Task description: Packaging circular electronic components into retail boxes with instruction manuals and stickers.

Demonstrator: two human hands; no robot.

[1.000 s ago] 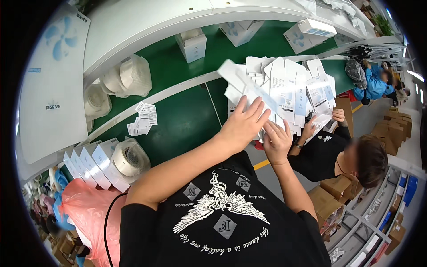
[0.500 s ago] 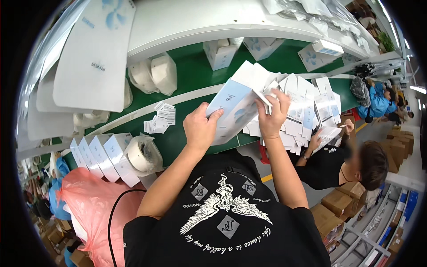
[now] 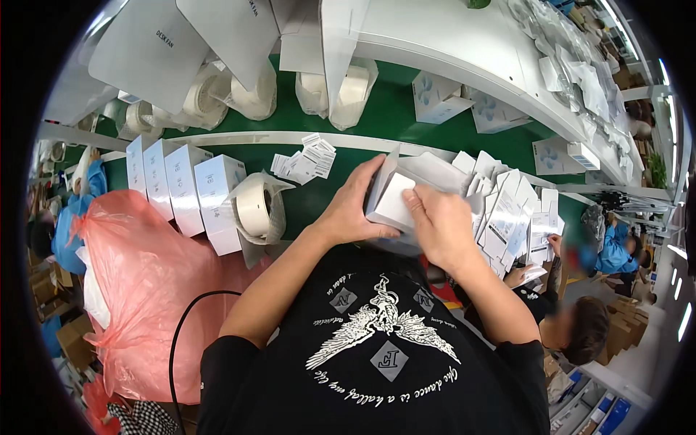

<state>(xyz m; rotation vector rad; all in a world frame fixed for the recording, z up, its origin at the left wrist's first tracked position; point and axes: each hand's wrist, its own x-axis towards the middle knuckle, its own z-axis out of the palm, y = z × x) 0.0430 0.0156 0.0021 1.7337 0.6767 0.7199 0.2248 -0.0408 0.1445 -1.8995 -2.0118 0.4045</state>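
Note:
My left hand [image 3: 354, 210] is closed around the side of a white and pale blue carton [image 3: 386, 168], held tilted in front of my chest with its open top toward me. My right hand [image 3: 448, 225] is curled at the carton's mouth, its thumb pressed on a white cardboard piece [image 3: 394, 201] inside the opening. Its other fingertips are hidden. Right of the carton lies a heap of white and blue folded paper pieces [image 3: 500, 225]. A small pile of printed labels [image 3: 304, 161] rests on the green bench beyond my left hand.
Several standing cartons [image 3: 217, 188] and a wrapped white roll [image 3: 254, 206] line the left side. A large pink plastic bag [image 3: 145, 283] bulges below them. Beyond the bench runs a white shelf [image 3: 435, 36]. At the right, a co-worker [image 3: 580, 326] handles paper pieces.
The carton has turned so its open end faces me and has come closer to my body. My right hand has shifted from its far flaps into the opening. The view has swung left.

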